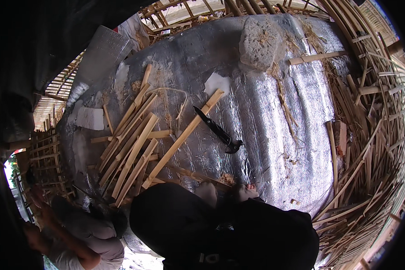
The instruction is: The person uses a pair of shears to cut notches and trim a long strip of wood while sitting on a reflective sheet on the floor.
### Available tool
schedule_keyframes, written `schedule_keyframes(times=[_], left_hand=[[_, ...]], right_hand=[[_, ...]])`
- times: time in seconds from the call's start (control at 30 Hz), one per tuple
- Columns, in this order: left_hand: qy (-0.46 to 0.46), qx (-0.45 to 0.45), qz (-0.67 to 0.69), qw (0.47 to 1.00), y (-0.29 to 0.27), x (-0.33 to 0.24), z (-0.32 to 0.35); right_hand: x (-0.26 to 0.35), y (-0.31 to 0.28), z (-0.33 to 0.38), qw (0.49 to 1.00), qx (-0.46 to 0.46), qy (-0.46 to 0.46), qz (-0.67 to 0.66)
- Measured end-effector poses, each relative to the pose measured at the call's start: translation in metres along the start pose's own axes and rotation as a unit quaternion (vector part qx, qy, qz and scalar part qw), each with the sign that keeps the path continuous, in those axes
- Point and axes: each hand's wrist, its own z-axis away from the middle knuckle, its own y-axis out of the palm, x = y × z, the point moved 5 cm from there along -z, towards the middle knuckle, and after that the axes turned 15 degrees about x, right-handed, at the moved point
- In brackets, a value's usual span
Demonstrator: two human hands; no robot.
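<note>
Apparently work is paused, both hands out of view, grip untellable; taking up the knife (217,131) across the strip (180,141) calls for grasping its handle (226,138).

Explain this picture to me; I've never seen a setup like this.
There is no machine here: a person wears a camera on their head, looking down. Its wide fisheye lens makes straight edges bend near the rim. The wearer's bent knees in black cloth fill the bottom. Neither of the wearer's hands is in view, so no holding by them can be seen.

On the crinkled silver foil sheet lie a black knife with a hooked handle end, its blade reaching over a long pale bamboo strip, a heap of split tan bamboo strips and a rough grey stone-like block. At lower left is another person in greyish clothing.
</note>
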Motion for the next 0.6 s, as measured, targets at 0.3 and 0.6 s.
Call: schedule_keyframes(times=[0.3, 0.6], left_hand=[[0.059, -0.105, -0.177, 0.977, 0.002, -0.045, 0.042], [0.177, 0.001, -0.491, 0.853, -0.003, -0.071, 0.043]], right_hand=[[-0.021, -0.002, -0.004, 0.993, -0.028, -0.073, 0.091], [-0.017, -0.01, 0.01, 0.953, -0.156, -0.257, 0.042]])
